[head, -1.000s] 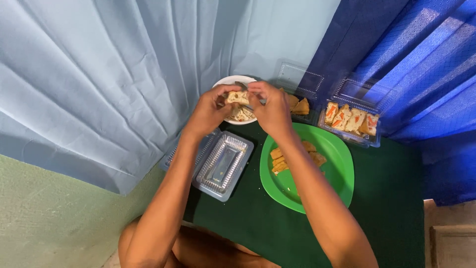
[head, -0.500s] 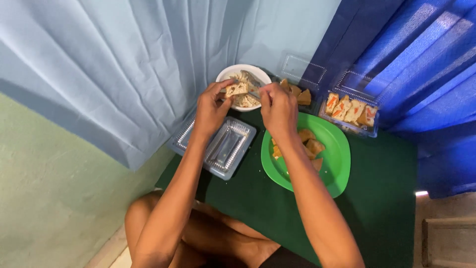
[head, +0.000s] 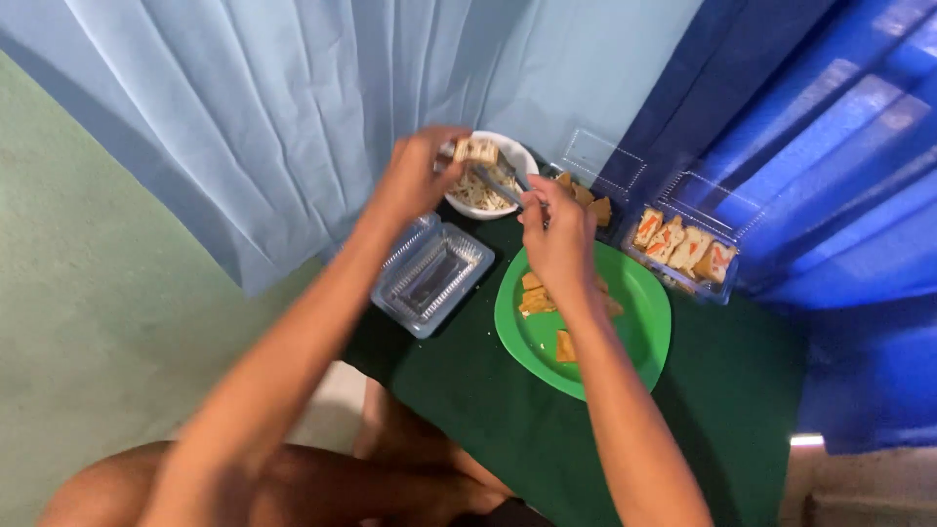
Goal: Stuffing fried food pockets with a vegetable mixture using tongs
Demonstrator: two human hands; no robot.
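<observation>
My left hand (head: pixel 415 181) holds a small square piece of fried tofu (head: pixel 476 151) above a white bowl (head: pixel 522 161) of shredded filling. My right hand (head: pixel 558 234) grips a metal utensil (head: pixel 500 185) whose tip reaches into the bowl, just under the piece. Below my right wrist lies a green plate (head: pixel 639 322) with a few fried pieces (head: pixel 535 298) on it.
An open, empty clear plastic box (head: pixel 429 273) lies left of the plate. Two more clear boxes hold food, one with brown pieces (head: pixel 590 205), one with orange-topped slices (head: pixel 683 249). A dark green cloth (head: pixel 722 410) covers the table. Light blue and dark blue curtains hang behind.
The view has shifted, and my hands have drawn slightly apart over the bowl. The left hand still holds the piece; the utensil in the right now points into the bowl.
</observation>
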